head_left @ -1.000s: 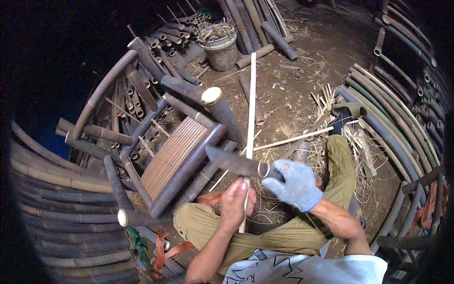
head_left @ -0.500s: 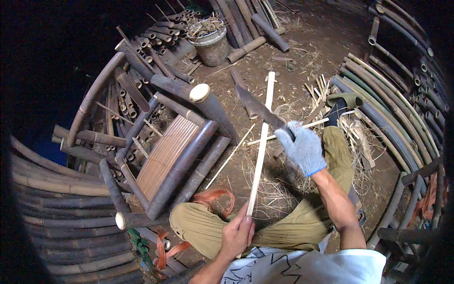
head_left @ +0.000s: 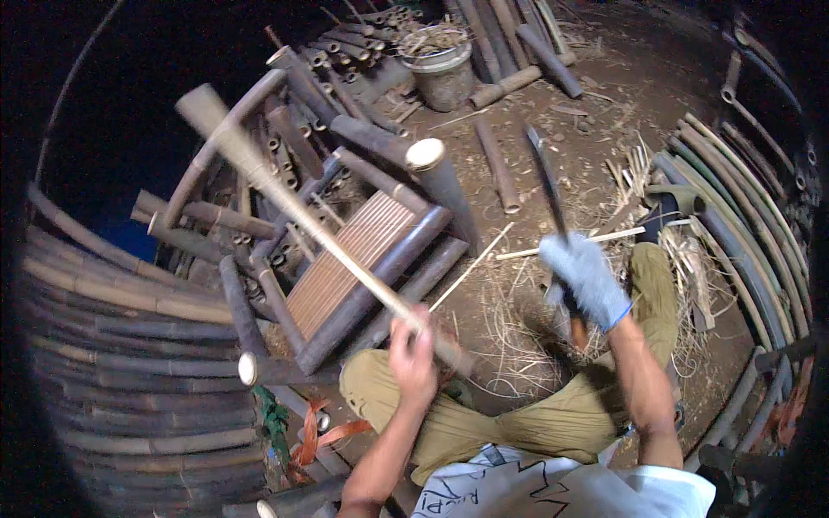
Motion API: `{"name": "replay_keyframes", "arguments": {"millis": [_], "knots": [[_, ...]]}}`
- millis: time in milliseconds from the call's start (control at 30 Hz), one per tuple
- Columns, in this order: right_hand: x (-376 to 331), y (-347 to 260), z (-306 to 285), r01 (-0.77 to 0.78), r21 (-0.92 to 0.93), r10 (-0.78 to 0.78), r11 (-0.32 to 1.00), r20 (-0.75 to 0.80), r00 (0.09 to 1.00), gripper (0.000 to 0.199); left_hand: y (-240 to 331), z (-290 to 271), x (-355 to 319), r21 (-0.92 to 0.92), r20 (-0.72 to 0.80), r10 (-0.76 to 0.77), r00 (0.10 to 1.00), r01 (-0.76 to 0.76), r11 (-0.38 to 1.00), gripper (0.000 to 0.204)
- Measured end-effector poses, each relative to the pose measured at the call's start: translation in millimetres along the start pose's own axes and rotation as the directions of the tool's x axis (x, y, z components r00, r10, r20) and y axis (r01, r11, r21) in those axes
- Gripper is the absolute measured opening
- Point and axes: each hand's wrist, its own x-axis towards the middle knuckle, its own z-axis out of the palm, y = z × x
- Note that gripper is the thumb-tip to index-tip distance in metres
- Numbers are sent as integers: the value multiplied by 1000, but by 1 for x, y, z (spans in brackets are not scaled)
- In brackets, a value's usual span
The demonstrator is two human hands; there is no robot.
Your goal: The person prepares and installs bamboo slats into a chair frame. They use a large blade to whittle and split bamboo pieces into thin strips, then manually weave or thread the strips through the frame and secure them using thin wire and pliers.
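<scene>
My bare left hand [head_left: 414, 358] grips a long pale bamboo strip [head_left: 332, 242] near its lower end. Blurred by motion, the strip slants up and leftward across the bamboo chair, its far tip over the dark area. In my right hand [head_left: 589, 278], which wears a grey-blue glove, is a long-bladed knife [head_left: 547, 181]. Its dark blade points away from me, and a brown handle end shows below the glove. The blade and the strip are apart. Two thin bamboo sticks lie on the ground between the chair and my right foot, one of them a slender stick [head_left: 473, 266].
A bamboo chair [head_left: 380, 298] with a slatted seat stands at left, beside stacked poles [head_left: 155, 363]. Shavings [head_left: 518, 345] litter the ground between my legs. Farther off are a bucket of scraps [head_left: 442, 86] and a short bamboo piece [head_left: 496, 164]. Curved poles [head_left: 734, 233] line the right.
The bamboo strip has swung from upright in front of me to a leftward slant, away from the knife. The knife's blade has turned from pointing left to pointing away from me.
</scene>
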Motion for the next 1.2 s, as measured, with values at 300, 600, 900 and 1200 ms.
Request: {"name": "replay_keyframes", "arguments": {"millis": [300, 600, 900, 1200], "knots": [[-1, -7, 53, -287, 777, 296, 561, 136, 946, 24, 11, 57, 24, -266, 474, -254, 843, 412, 871, 35], [18, 23, 1, 161, -327, -267, 931, -311, 912, 41, 21, 8, -10, -76, 632, -485, 604, 671, 737, 37], [-57, 18, 46, 387, -546, -378, 743, 135, 916, 47, 26, 25, -1, 168, 343, -309, 887, 266, 949, 24], [-26, 19, 29, 218, -623, -347, 751, -92, 933, 49, 36, 9, -32, 210, 351, -367, 861, 310, 927, 29]]}}
